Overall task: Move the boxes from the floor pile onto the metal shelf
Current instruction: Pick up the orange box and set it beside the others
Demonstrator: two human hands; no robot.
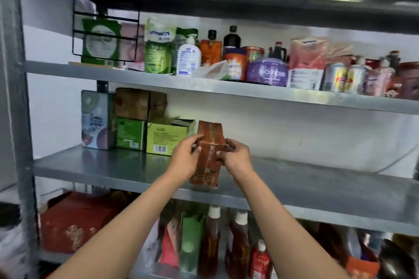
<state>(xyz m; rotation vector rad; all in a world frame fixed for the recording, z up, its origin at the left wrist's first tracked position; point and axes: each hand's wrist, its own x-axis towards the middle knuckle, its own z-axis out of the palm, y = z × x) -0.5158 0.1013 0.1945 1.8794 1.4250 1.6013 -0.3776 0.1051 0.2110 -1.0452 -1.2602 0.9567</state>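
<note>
I hold a narrow orange-brown box [209, 142] upright over the middle board of the metal shelf [317, 179]. My left hand [187, 154] grips its left side and my right hand [235, 156] grips its right side. The box's lower end reaches the shelf's front edge; whether it rests on the board I cannot tell. Just left of it on the same board stand a light green box [165, 137], a darker green box [130, 132], a brown box [138, 103] stacked on them, and a tall blue-grey box [96, 120]. The floor pile is out of view.
The board to the right of the held box is bare metal. The upper board [158, 79] carries bottles, pouches, cans and a wire rack [105, 36]. Below stand bottles [212, 240], a green carton and a red box [74, 222]. A grey upright post [15, 97] bounds the left.
</note>
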